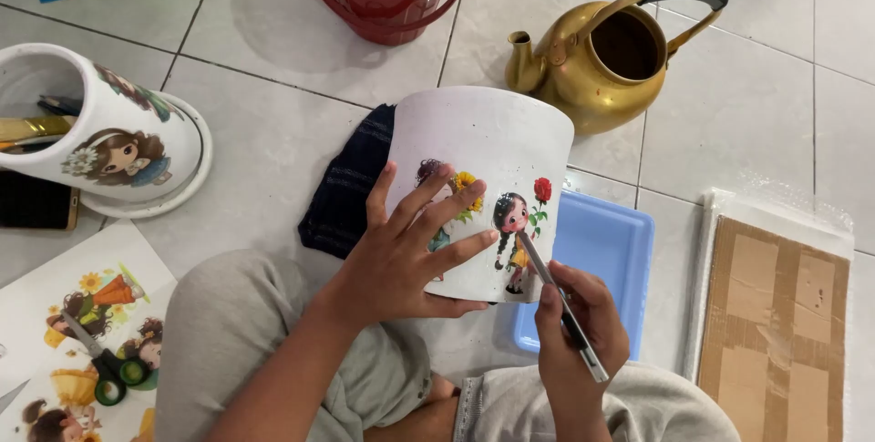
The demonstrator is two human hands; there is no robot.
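Left hand (410, 246) lies flat on the white pot (478, 187), fingers spread over a girl sticker; pot rests on its side on the lap, centre of scene; right hand (574, 333) has fingers closed on a thin tool (561, 301), tip touching second sticker (515, 228); blue tray (606, 251) right; brass kettle (602, 55) far right; scissors (105, 364) near left on sticker sheets.

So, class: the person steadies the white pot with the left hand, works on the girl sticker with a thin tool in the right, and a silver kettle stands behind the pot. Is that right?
Not quite. The kettle is gold, not silver, as the head view shows. The rest holds: the left hand steadies the white pot and the right hand works a thin tool on the girl sticker.
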